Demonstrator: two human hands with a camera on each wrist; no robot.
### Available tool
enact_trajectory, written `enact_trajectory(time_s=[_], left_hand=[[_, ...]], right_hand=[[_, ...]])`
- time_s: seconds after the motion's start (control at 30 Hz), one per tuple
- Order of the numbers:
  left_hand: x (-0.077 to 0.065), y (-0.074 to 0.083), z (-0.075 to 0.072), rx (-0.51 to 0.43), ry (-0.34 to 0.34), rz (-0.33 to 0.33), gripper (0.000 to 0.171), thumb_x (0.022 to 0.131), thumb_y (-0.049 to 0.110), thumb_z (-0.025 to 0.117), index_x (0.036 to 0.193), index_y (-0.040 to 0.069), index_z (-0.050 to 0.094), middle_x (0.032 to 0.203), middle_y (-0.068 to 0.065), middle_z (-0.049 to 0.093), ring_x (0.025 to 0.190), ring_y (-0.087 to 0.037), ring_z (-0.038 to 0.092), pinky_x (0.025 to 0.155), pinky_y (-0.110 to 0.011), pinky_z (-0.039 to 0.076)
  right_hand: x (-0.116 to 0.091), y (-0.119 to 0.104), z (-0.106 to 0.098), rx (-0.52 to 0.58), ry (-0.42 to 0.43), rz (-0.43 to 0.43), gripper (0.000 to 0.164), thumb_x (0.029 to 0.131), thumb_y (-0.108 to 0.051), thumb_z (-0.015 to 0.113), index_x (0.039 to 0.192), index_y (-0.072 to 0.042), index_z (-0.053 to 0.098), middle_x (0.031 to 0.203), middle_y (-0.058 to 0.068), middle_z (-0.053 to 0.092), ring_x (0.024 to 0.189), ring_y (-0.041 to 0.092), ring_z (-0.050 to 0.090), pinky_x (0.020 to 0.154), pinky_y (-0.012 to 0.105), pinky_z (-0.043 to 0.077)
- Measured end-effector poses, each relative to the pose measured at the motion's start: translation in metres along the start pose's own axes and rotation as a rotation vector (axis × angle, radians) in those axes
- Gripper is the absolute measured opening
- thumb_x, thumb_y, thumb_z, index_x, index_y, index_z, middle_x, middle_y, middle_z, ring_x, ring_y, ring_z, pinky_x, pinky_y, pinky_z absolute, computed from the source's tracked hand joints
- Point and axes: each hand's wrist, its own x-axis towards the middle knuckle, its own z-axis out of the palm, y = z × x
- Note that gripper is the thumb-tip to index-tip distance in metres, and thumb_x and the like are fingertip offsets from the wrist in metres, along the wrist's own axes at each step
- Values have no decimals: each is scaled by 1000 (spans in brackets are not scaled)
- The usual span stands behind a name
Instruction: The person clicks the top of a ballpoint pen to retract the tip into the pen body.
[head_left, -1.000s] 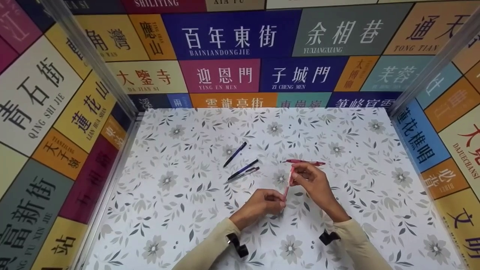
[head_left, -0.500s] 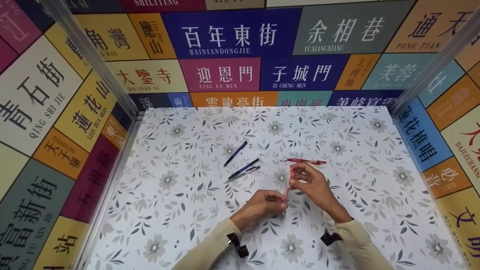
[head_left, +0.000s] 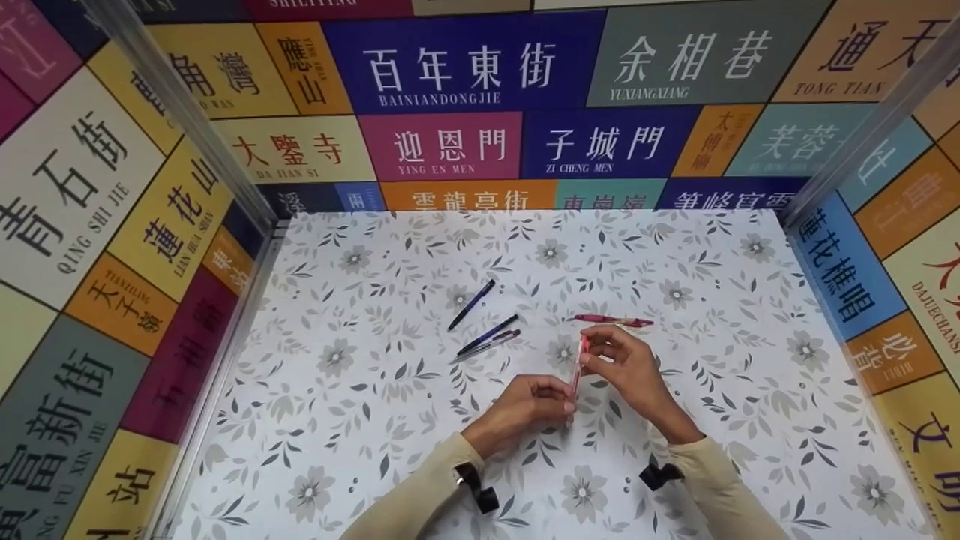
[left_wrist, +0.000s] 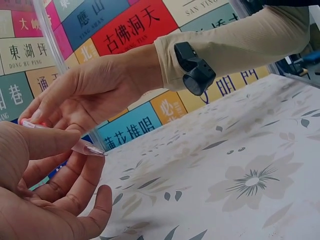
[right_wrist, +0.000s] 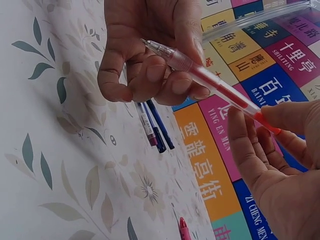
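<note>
A clear-barrelled pen with a red refill (right_wrist: 220, 89) is held between the two hands, above the flowered tabletop. The left hand (head_left: 523, 406) pinches it close to its pointed end, thumb against fingers. At the other end, the right hand (head_left: 624, 369) grips the red top between thumb and fingertips. In the left wrist view the pen's bare metal tip (left_wrist: 95, 150) sticks out past the left fingers. Just beyond the right hand lies a red pen (head_left: 613, 320) on the table.
To the left of the hands lie a dark blue pen (head_left: 471, 304), a second blue pen (head_left: 487, 335) and a clear pen (head_left: 495, 343) close beside it. Sign-covered panels (head_left: 457, 146) wall the table (head_left: 390, 465) at the back and sides.
The pen between the hands stands slightly steeper than before. Both hands keep their hold on it, almost in place. The pens on the table have not been moved.
</note>
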Motion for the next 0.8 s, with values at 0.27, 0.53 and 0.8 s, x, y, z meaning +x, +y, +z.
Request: enact_trajectory(time_s=[0.27,0.53,0.8], left_hand=[[1,-2,2,-19,25,-9,15,93,-3,76,108,-1,79,89,2,76,82,-11,71,75,-28,59],[-1,-4,4,-77,26,-35,22,93,-2,77,114,-7,76,90,-2,78,78,-12,71,71,-29,56],[-1,-4,4,-103,6,-46,15,93,-1,78,108,3,78,92,-5,78,77,-16,73,69,-30,57]], right_hand=[[2,-1,0,-28,-16,-9,33,98,11,75,130,10,68,116,41,60,98,30,75,79,39,67],[1,-1,-1,-26,-28,-6,33,98,11,75,131,10,68,117,42,59,99,29,75,81,39,67],[0,1,-3,-30,-42,-15,34,99,11,74,133,10,67,118,40,59,101,25,75,82,38,67]])
